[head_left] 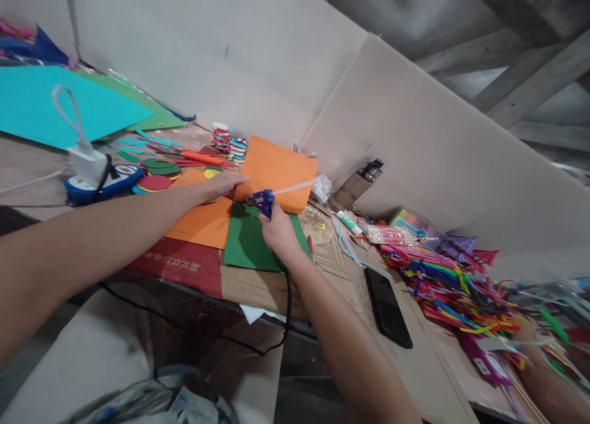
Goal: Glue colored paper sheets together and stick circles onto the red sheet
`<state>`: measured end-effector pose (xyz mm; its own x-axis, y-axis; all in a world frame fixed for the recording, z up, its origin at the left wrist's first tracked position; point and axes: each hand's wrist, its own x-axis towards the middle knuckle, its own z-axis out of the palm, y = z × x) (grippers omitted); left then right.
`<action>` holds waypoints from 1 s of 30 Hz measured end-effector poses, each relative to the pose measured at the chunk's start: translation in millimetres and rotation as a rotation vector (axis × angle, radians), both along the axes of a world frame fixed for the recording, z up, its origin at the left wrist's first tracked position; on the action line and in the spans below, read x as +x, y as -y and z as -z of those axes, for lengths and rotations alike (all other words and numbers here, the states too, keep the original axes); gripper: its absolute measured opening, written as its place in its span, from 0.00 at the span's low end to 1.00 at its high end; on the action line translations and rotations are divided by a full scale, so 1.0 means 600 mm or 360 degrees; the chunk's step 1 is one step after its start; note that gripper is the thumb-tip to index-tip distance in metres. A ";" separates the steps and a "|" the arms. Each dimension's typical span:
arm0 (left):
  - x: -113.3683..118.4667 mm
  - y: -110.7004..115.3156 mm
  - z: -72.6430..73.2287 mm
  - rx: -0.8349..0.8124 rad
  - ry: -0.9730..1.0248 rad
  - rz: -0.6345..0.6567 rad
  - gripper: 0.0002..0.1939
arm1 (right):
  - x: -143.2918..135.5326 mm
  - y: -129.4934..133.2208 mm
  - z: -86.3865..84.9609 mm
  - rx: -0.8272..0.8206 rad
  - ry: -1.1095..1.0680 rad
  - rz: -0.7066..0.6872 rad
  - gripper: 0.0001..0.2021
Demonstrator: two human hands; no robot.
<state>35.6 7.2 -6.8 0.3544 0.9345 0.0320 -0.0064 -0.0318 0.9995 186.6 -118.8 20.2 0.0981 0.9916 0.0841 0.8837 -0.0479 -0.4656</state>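
My right hand [279, 230] is closed around a blue hot glue gun [262, 198] with a long pale glue stick [295, 188] sticking out of its back. The gun's nozzle points left, toward my left hand [224, 185]. With its fingers, my left hand pinches the left edge of a raised orange sheet [278, 161]. That sheet is folded or bent up from the table and stands behind the gun. Under my hands lie a flat orange sheet [203, 224] and a dark green sheet [253, 246]. A black cord [289, 307] hangs from the gun below the table edge.
Paper circles [159, 168] and a blue power strip [104, 184] lie at left. A black phone [387, 307], a glue stick tube [349, 222] and colourful pipe cleaners [442, 276] lie at right. A bottle [357, 184] stands by the partition. Another person's arm [553, 375] shows far right.
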 end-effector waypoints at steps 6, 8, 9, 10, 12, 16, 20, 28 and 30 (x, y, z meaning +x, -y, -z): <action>0.000 0.006 -0.003 -0.0153 0.0178 0.0073 0.13 | 0.095 0.026 -0.007 0.0034 0.0065 0.0280 0.17; 0.001 0.005 -0.003 -0.0162 0.0180 0.0074 0.11 | 0.123 0.036 -0.013 0.0060 0.0083 0.0355 0.16; 0.001 0.005 -0.002 -0.0166 0.0179 0.0077 0.10 | 0.132 0.041 -0.016 0.0071 0.0097 0.0383 0.16; 0.001 0.004 -0.002 -0.0167 0.0175 0.0080 0.09 | 0.139 0.044 -0.018 0.0075 0.0111 0.0405 0.16; 0.001 0.003 -0.001 -0.0143 0.0159 0.0080 0.08 | 0.141 0.047 -0.020 0.0069 0.0130 0.0429 0.15; -0.001 -0.001 0.004 -0.0081 0.0086 0.0070 0.10 | 0.120 0.038 -0.017 0.0041 0.0093 0.0367 0.14; -0.005 -0.006 0.010 0.0018 0.0043 0.0078 0.13 | 0.107 0.032 -0.018 -0.0012 0.0081 0.0301 0.13; -0.010 -0.007 0.013 0.0107 -0.0117 0.0086 0.17 | 0.163 0.049 -0.011 0.0136 0.0151 0.0336 0.19; -0.009 -0.005 0.012 0.0060 -0.0095 0.0102 0.17 | 0.174 0.055 -0.011 0.0146 0.0168 0.0309 0.21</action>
<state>30.1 10.2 -14.2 0.4157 0.9084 0.0438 0.0501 -0.0710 0.9962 291.3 -151.6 26.6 0.2719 0.9428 0.1931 0.9061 -0.1833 -0.3813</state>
